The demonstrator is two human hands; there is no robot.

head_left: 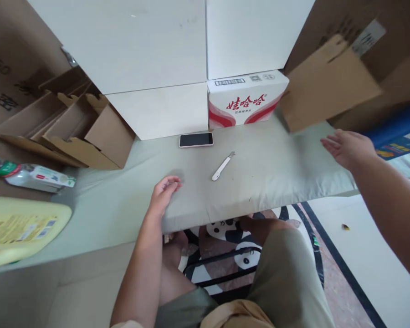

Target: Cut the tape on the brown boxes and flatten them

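Observation:
My left hand (163, 193) rests at the front of the cloth-covered table, fingers loosely bent and a little apart, with nothing seen in them. To its right lies a white utility knife (223, 166), its metal tip toward the back. A phone (196, 140) with a dark screen lies behind the knife. At the right, my right hand (351, 148) is held over the table, fingers stretched out and holding nothing. Just beyond its fingertips is a tilted brown cardboard box (331, 84), slightly blurred; a gap shows between the hand and it.
White boxes (157, 109) stand stacked at the back, beside a red-and-white printed carton (248, 102). Open cardboard boxes (102, 136), a plastic bottle (30, 175) and a yellow jug (27, 228) occupy the left. A blue package (401, 136) lies far right. The table's front edge is above my knees.

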